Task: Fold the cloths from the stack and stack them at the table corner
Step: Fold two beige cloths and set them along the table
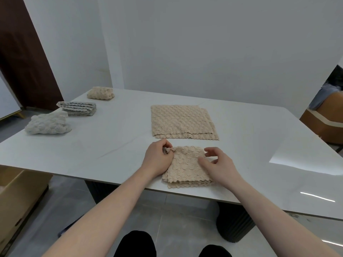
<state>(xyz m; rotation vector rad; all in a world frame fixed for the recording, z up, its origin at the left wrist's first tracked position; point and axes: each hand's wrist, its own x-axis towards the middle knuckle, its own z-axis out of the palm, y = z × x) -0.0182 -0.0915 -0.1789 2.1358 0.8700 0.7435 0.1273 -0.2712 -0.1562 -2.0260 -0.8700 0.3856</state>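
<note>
White table (241, 145) is seen; a folded beige cloth (187, 169) is pinched at its far-left corner by the left hand (157, 158), while right hand (217, 162) fingers, loosely curled, rest atop it.

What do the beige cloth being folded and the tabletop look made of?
Beige cloth: soft, thick textile, probably microfiber or fleece; bumpy scale-like texture, zigzag-cut edges, matte. Table: hard glossy white slab with faint veining, possibly sintered stone or marble-look; it mirrors window light.
</note>
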